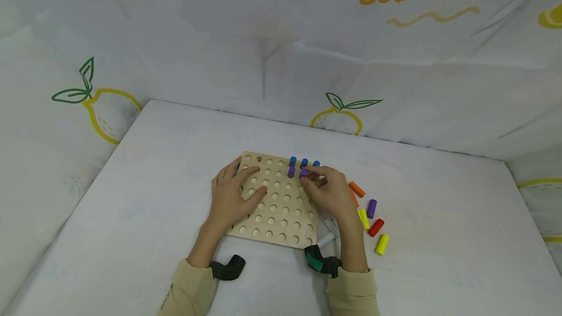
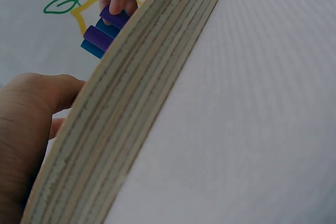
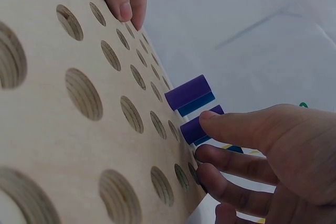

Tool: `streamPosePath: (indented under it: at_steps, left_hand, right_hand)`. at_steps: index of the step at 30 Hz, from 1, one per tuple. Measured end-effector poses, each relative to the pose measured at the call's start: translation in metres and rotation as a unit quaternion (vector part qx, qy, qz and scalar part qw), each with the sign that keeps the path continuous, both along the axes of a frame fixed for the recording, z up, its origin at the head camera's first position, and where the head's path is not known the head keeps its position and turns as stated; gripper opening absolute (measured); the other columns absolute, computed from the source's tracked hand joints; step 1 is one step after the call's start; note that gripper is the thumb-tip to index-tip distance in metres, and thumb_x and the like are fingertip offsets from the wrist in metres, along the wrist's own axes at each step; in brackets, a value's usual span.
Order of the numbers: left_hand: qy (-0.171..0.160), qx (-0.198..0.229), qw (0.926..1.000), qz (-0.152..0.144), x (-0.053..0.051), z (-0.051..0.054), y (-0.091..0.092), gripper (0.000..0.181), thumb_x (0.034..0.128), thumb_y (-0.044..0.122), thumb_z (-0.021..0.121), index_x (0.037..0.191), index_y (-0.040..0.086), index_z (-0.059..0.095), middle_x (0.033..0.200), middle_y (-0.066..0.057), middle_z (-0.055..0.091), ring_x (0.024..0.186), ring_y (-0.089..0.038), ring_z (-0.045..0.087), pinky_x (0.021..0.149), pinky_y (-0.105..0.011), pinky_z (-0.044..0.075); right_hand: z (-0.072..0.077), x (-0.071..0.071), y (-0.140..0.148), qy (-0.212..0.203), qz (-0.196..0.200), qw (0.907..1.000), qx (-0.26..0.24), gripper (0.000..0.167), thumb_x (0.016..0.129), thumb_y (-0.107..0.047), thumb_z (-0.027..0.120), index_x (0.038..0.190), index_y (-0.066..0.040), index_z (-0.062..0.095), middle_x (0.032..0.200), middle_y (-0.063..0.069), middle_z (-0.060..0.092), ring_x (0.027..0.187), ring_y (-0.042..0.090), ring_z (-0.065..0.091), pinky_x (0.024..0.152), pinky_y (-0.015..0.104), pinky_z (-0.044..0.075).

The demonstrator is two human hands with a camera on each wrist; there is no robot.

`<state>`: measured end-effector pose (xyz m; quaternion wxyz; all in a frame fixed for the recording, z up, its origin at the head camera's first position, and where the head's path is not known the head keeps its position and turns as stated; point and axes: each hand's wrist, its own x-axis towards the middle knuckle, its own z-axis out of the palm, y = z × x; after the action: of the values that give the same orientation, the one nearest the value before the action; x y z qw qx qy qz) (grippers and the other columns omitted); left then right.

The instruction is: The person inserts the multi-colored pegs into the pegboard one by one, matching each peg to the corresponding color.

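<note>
A wooden board [image 1: 278,208] with rows of round holes lies on the table. Three blue pegs [image 1: 292,161] stand in its far row at the right, and a purple peg [image 1: 291,172] stands just in front of them. My right hand [image 1: 331,191] pinches a second purple peg [image 1: 303,173] between thumb and fingers; in the right wrist view that purple peg [image 3: 194,129] sits at the board's surface. My left hand [image 1: 231,196] rests on the board's left part, its fingers spread and relaxed. From the left wrist view, the left hand [image 2: 31,124] is at the board's edge [image 2: 121,98].
Right of the board lie loose pegs: orange [image 1: 357,189], purple [image 1: 371,208], red [image 1: 376,227], yellow [image 1: 382,245] and white [image 1: 326,240]. Some are partly behind my right forearm. A white cloth with lemon drawings hangs behind the table.
</note>
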<state>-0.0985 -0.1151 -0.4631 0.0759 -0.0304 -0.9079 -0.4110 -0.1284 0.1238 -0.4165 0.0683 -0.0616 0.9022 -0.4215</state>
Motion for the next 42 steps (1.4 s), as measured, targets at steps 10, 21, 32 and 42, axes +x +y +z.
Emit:
streamPosePath:
  at_steps: [10,21,32,42]
  left_hand:
    - [0.003,-0.002,1.0,-0.001,-0.002,-0.001,0.001,0.051,0.0864,0.04,0.073,0.131,0.016,0.069,0.162,-0.022,0.04,0.149,-0.043,0.034,0.116,-0.066,0.02]
    - [-0.001,-0.002,1.0,0.001,-0.003,0.001,0.0,0.052,0.0856,0.041,0.073,0.131,0.017,0.069,0.162,-0.021,0.039,0.15,-0.042,0.033,0.117,-0.067,0.019]
    - [-0.003,-0.003,1.0,-0.001,-0.001,0.001,0.001,0.051,0.0861,0.041,0.073,0.131,0.017,0.069,0.162,-0.02,0.04,0.15,-0.042,0.034,0.117,-0.066,0.02]
    - [-0.001,-0.003,1.0,0.001,0.0,0.0,0.0,0.05,0.0857,0.04,0.073,0.131,0.018,0.069,0.162,-0.02,0.04,0.149,-0.043,0.034,0.117,-0.068,0.019]
  right_hand:
    - [0.001,0.0,0.0,0.001,-0.001,1.0,0.0,0.032,0.095,-0.014,0.072,0.126,-0.004,0.072,0.105,0.015,0.075,0.086,0.024,0.069,0.064,0.021,0.053]
    - [0.002,-0.001,0.0,0.011,0.0,0.9999,-0.007,0.032,0.095,-0.013,0.072,0.126,-0.003,0.072,0.104,0.016,0.076,0.083,0.023,0.069,0.061,0.02,0.053]
    - [0.004,0.002,0.004,0.0,-0.004,1.0,-0.003,0.034,0.096,-0.014,0.071,0.129,-0.004,0.071,0.109,0.016,0.075,0.092,0.027,0.073,0.07,0.027,0.06]
    - [0.012,0.005,0.018,0.045,-0.048,0.9978,-0.008,0.029,0.097,-0.013,0.069,0.124,-0.006,0.073,0.111,0.019,0.074,0.091,0.033,0.074,0.066,0.023,0.054]
